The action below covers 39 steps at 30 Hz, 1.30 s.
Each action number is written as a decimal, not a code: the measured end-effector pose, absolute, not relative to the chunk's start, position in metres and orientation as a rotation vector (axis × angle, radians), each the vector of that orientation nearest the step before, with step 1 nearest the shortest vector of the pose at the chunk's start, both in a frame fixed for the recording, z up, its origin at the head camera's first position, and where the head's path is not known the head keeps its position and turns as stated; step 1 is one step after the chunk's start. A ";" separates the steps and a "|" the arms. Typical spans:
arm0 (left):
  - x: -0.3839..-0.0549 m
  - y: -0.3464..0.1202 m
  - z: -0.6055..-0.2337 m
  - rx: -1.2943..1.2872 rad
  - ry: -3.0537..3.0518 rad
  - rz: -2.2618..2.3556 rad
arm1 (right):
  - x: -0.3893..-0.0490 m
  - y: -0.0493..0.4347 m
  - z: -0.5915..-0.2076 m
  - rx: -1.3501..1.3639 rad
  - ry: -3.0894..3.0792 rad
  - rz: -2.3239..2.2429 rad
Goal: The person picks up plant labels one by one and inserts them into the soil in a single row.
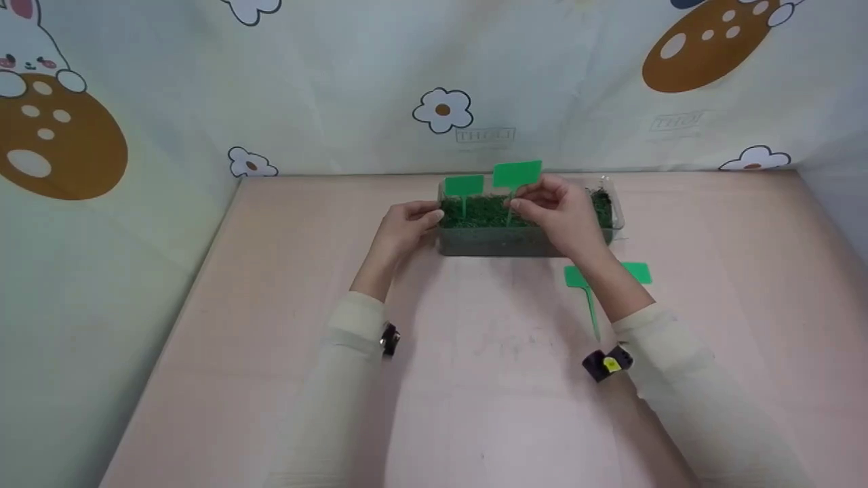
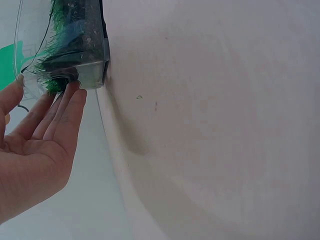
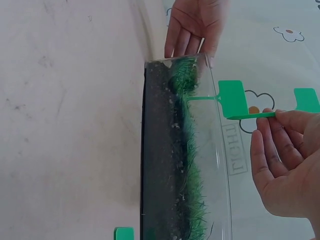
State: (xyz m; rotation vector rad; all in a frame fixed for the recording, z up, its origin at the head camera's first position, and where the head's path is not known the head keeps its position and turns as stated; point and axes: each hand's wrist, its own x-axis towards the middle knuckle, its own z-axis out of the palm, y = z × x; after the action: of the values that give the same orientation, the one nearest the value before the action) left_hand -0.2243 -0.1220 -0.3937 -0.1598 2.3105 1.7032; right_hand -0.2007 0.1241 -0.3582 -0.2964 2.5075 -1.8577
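A clear plastic box [image 1: 498, 242] with dark soil and green grass [image 1: 483, 210] stands at the back of the table. My left hand [image 1: 405, 227] is at its left end, fingers fairly straight; in the left wrist view the fingertips touch the end wall and the thumb is by the rim. A green plant label [image 1: 464, 184] stands upright in the grass near that end. Just right of it, my right hand [image 1: 561, 211] pinches the thin stem of a second plant label [image 1: 517, 174] between thumb and fingers, over the box. The stem's lower end overlaps the grass.
On the pink table [image 1: 475, 400], in front of the box, lies a green plant label [image 1: 576, 276], with another green label head [image 1: 636, 272] partly hidden by my right wrist. A patterned white curtain [image 1: 352, 102] hangs close behind the box and along both sides.
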 end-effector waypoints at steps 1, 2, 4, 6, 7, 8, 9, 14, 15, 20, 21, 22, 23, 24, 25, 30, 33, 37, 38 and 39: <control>-0.224 -0.122 -0.394 -0.161 2.315 1.701 | -0.201 0.124 -0.358 -0.297 2.508 -1.860; -0.224 -0.122 -0.394 -0.162 2.319 1.698 | -0.202 0.123 -0.358 -0.299 2.515 -1.856; -0.224 -0.122 -0.394 -0.166 2.320 1.701 | -0.203 0.123 -0.358 -0.305 2.530 -1.846; -0.224 -0.122 -0.394 -0.171 2.318 1.705 | -0.204 0.122 -0.358 -0.316 2.547 -1.835; -0.223 -0.122 -0.394 -0.171 2.317 1.707 | -0.205 0.122 -0.358 -0.320 2.556 -1.831; -0.223 -0.122 -0.393 -0.169 2.316 1.710 | -0.205 0.122 -0.358 -0.323 2.566 -1.823; -0.223 -0.122 -0.393 -0.168 2.314 1.715 | -0.206 0.122 -0.358 -0.326 2.571 -1.820; -0.222 -0.122 -0.393 -0.168 2.303 1.728 | -0.210 0.123 -0.359 -0.327 2.576 -1.819; -0.222 -0.122 -0.393 -0.167 2.305 1.727 | -0.211 0.124 -0.359 -0.329 2.576 -1.824; -0.222 -0.123 -0.393 -0.146 2.321 1.704 | -0.213 0.125 -0.361 -0.352 2.580 -1.838; -0.222 -0.123 -0.393 -0.142 2.325 1.700 | -0.214 0.125 -0.361 -0.356 2.580 -1.839; -0.222 -0.123 -0.393 -0.139 2.326 1.697 | -0.214 0.125 -0.362 -0.358 2.581 -1.836; -0.223 -0.123 -0.393 -0.137 2.328 1.692 | -0.215 0.125 -0.362 -0.359 2.583 -1.832; -0.223 -0.123 -0.393 -0.137 2.328 1.690 | -0.215 0.125 -0.363 -0.356 2.587 -1.824; -0.223 -0.124 -0.393 -0.139 2.328 1.687 | -0.216 0.125 -0.363 -0.354 2.587 -1.820; -0.224 -0.124 -0.394 -0.142 2.328 1.683 | -0.220 0.125 -0.364 -0.338 2.609 -1.772; -0.223 -0.124 -0.394 -0.146 2.331 1.688 | -0.222 0.123 -0.365 -0.327 2.620 -1.743; -0.223 -0.124 -0.394 -0.152 2.327 1.696 | -0.226 0.122 -0.366 -0.309 2.628 -1.720; -0.223 -0.123 -0.394 -0.153 2.325 1.698 | -0.227 0.122 -0.367 -0.306 2.631 -1.714; -0.223 -0.123 -0.394 -0.156 2.324 1.699 | -0.227 0.121 -0.367 -0.305 2.635 -1.707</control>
State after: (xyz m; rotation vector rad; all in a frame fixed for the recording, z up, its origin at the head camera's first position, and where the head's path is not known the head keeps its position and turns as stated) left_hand -0.2230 -0.1234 -0.3939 -0.1559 2.3240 1.6988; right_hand -0.2274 0.1215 -0.3670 -0.3054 2.6351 -1.7072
